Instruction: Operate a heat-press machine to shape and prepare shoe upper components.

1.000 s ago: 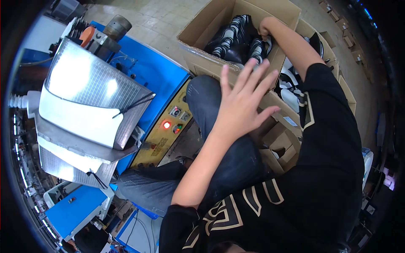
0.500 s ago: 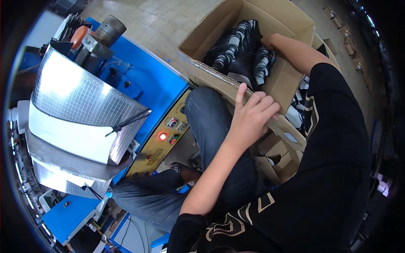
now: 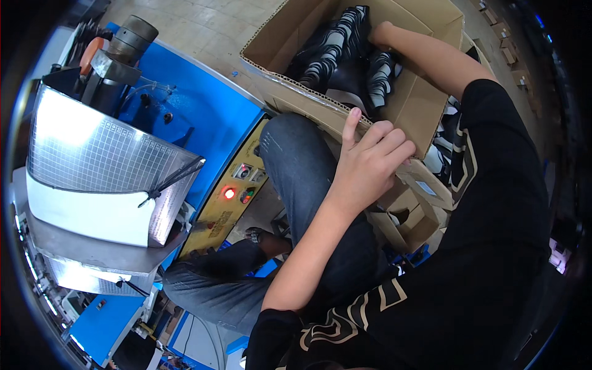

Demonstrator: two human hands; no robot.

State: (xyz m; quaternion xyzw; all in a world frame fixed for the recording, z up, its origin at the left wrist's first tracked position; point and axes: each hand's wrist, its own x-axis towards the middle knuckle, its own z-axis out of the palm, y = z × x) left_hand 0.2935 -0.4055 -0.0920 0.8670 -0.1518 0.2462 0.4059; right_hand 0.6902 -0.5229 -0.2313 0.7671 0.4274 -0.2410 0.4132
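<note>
Cardboard box [image 3: 420, 98], open-topped, located beyond the seated person's knee [image 3: 293, 145] and to the right of the blue machine [image 3: 203, 89], with stacked black-and-white pieces [image 3: 336, 46] inside. The left hand [image 3: 371, 157] grasps the near rim, fingers bent over the edge. The right hand [image 3: 381, 36] lies inside beside the stacks; its fingers are hidden, so its grip cannot be told.

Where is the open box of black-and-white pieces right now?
In the head view, the open box sits upper centre-right, right of the blue machine, with the left hand at its near edge and the right hand inside.
</note>
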